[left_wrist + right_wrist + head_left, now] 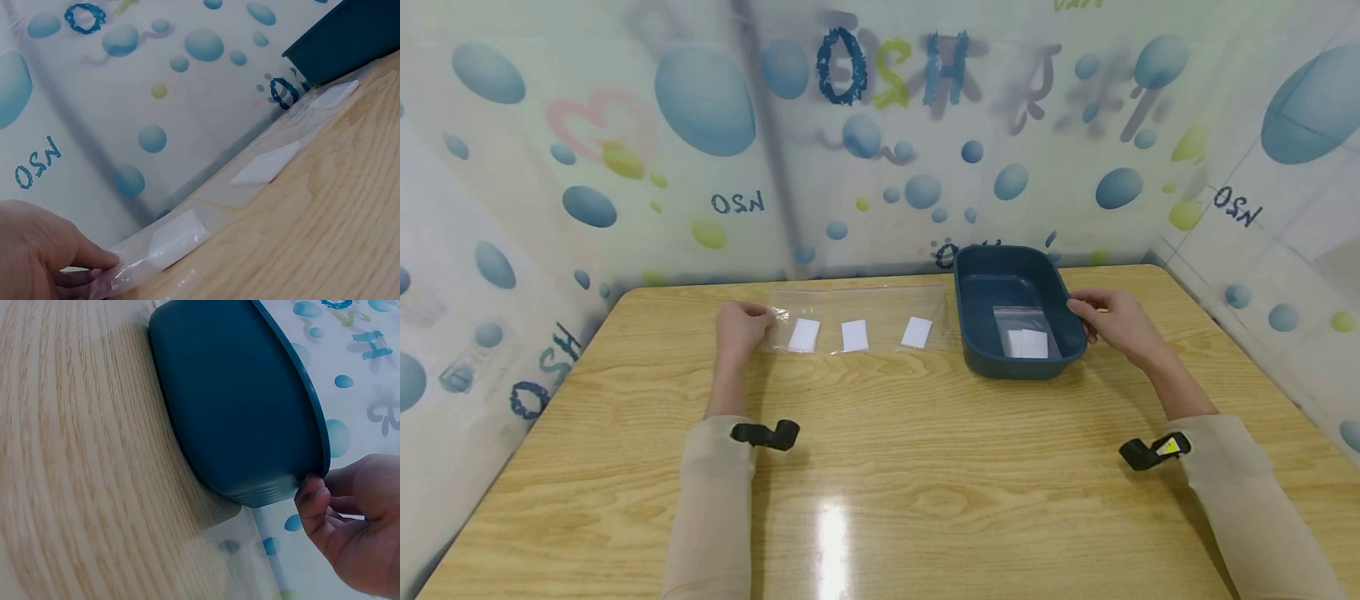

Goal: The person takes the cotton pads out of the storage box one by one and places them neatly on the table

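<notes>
My left hand point(742, 327) pinches the left end of a clear zip bag point(128, 272) between thumb and fingers. Inside that bag lies a white card point(804, 335). To its right, more clear plastic with a reddish strip along its top edge covers a second white card point(854, 336) and a third white card point(917, 332). The dark blue plastic bin point(973, 329) stands at the right end of this row. My right hand point(1112, 321) grips the bin's right rim, thumb on top and fingers below, as the right wrist view shows too.
In the bin lies another zip bag point(1018, 320) with white cards in it. The wooden table point(880, 467) reaches back to a patterned curtain point(865, 225). A black wrist camera point(767, 434) sits on the left sleeve, another wrist camera point(1153, 451) on the right.
</notes>
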### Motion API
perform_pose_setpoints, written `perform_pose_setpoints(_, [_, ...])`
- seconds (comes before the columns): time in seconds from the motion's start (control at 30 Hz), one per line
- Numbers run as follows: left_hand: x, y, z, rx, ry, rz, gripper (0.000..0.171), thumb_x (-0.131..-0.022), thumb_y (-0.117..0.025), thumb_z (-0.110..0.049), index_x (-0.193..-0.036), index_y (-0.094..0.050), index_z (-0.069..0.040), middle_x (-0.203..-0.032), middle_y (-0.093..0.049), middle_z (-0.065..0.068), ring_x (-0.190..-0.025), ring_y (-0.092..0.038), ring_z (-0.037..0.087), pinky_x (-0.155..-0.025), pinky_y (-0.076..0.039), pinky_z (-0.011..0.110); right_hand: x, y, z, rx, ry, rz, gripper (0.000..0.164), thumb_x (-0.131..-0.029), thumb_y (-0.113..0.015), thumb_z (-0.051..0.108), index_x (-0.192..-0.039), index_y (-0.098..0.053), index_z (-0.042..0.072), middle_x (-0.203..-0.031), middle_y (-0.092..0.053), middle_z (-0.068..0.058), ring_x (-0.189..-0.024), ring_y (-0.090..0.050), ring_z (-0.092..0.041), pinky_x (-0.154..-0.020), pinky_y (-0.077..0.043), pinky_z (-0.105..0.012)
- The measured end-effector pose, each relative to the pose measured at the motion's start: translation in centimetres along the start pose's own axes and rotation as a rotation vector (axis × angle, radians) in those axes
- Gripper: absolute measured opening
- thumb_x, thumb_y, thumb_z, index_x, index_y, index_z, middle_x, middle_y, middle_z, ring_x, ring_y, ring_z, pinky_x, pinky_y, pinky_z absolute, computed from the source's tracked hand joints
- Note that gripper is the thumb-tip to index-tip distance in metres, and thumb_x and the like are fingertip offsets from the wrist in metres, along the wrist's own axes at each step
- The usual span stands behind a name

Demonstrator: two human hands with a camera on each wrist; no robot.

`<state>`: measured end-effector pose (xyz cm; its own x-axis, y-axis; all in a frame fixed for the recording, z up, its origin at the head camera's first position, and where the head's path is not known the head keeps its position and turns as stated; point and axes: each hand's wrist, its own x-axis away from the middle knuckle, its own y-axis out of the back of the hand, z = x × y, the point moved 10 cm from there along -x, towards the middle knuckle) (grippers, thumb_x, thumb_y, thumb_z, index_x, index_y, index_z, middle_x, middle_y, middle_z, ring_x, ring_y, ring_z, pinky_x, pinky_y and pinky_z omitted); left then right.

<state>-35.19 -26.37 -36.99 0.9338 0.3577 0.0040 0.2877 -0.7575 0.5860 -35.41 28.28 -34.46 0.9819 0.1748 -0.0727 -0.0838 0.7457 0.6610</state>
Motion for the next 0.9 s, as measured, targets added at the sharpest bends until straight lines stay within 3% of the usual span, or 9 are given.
perform_pose_setpoints(0.23, [0.14,-0.14,-0.10,-0.022,0.010,0.015,0.029,-0.094,-0.061,-0.009,-0.114,-0.071,0.009,-0.114,-0.067,0.025,-0.100,-0.060,0.032,-0.078,-0.049,0.034,0.00,0.06,-0.08,0.000,-0.011,0.003,0.046,-0.109,-0.047,0.026,-0.135,-0.053,-0.011,-0.090,-0.059,-0.015,-0.065,-0.054,-0.015,-0.058,-0.049,-0.032])
perform_pose_setpoints(0.63, [0.56,0.03,-0.20,-0.062,0.074,0.092,0.032,-0.098,-0.064,-0.015,-0.118,-0.067,0.009,-0.099,-0.066,0.016,-0.081,-0.058,0.020,-0.068,-0.048,0.028,0.04,0.00,-0.10,0.003,-0.016,0.005,0.046,-0.109,-0.048,0.027,-0.135,-0.053,-0.011,-0.090,-0.059,-0.014,-0.065,-0.054,-0.015,-0.058,-0.049,-0.032])
perform_pose_setpoints(0.9, [0.62,0.31,-0.53,-0.001,0.072,0.117,0.040,-0.101,-0.060,-0.019,-0.129,-0.061,0.010,-0.117,-0.062,0.023,-0.101,-0.061,0.031,-0.087,-0.050,0.038,0.00,-0.02,0.08,0.002,-0.011,0.003,0.046,-0.109,-0.047,0.027,-0.134,-0.053,-0.011,-0.090,-0.059,-0.014,-0.065,-0.054,-0.015,-0.058,-0.049,-0.032])
